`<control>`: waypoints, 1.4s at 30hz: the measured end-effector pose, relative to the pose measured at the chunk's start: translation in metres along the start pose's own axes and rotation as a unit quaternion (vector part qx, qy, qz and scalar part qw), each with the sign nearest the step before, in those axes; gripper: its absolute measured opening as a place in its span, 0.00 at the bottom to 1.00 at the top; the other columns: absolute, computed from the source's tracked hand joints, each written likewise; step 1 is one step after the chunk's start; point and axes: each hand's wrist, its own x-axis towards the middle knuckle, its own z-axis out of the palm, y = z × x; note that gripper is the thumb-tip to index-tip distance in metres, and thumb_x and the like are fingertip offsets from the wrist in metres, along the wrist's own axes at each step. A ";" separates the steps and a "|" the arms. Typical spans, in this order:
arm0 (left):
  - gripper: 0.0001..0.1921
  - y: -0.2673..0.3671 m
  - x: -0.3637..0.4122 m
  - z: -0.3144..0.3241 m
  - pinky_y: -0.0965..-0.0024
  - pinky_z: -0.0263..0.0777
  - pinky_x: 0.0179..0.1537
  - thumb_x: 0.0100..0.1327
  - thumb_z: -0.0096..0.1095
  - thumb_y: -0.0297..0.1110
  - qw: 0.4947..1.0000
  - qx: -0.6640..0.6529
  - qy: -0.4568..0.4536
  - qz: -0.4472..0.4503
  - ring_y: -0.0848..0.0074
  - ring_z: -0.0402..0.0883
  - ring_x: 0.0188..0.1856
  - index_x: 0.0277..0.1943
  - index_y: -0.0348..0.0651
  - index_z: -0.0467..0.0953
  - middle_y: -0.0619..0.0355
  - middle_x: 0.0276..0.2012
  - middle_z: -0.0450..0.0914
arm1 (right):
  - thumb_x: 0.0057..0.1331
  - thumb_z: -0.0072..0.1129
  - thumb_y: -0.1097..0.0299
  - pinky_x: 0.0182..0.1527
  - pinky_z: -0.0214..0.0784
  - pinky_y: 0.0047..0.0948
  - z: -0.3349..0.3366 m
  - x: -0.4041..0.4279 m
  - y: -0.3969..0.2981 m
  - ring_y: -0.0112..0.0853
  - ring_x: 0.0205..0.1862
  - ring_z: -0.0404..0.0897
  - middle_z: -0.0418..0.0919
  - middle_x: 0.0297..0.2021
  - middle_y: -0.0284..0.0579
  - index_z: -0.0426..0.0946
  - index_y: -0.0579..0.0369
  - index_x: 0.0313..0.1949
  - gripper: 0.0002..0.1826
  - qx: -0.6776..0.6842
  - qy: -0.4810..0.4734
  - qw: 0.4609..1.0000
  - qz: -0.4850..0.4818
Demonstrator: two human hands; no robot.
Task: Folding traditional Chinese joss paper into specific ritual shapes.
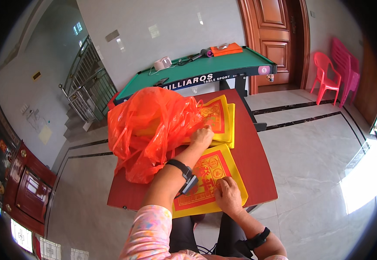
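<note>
Two piles of yellow joss paper with red and gold printing lie on a red-brown tabletop point(260, 182). My left hand point(203, 136) reaches to the near left part of the far pile point(225, 125), with its fingers curled at the paper. Whether they pinch a sheet is hidden. My right hand point(230, 194) rests on the right side of the near pile point(208, 182), fingers bent against the printed face; a grip cannot be made out. A crumpled red plastic bag point(156, 130) bulges left of both piles, with yellow showing through it.
Behind the table stands a green billiard table point(188, 70) with a pink-and-white device point(163, 63), a hair dryer point(206, 53) and an orange packet point(227, 49) on it. Red plastic chairs point(326, 78) stand at the right. A metal stair railing point(89, 84) rises at the left.
</note>
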 end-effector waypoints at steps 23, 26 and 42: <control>0.21 -0.012 -0.008 0.000 0.55 0.77 0.37 0.66 0.40 0.31 0.997 0.049 -0.059 0.023 0.54 0.82 0.40 0.61 0.37 0.61 0.41 0.37 0.81 | 0.55 0.54 0.75 0.42 0.70 0.40 0.001 0.001 0.000 0.47 0.39 0.75 0.74 0.36 0.52 0.76 0.63 0.34 0.08 0.014 -0.011 1.000 -0.019; 0.22 -0.001 -0.011 -0.012 0.55 0.76 0.42 0.65 0.41 0.30 0.995 0.010 -0.101 -0.010 0.53 0.81 0.44 0.62 0.37 0.60 0.38 0.41 0.79 | 0.54 0.55 0.75 0.42 0.70 0.40 0.000 -0.002 0.001 0.47 0.39 0.75 0.74 0.35 0.51 0.76 0.62 0.34 0.07 0.007 -0.002 1.000 -0.003; 0.26 -0.004 -0.083 -0.049 0.55 0.69 0.53 0.57 0.48 0.27 0.997 -0.002 -0.022 0.070 0.54 0.74 0.55 0.61 0.45 0.66 0.43 0.62 0.65 | 0.52 0.55 0.76 0.41 0.70 0.39 0.008 -0.002 0.005 0.46 0.38 0.74 0.73 0.35 0.49 0.74 0.61 0.30 0.05 -0.029 0.013 0.999 -0.016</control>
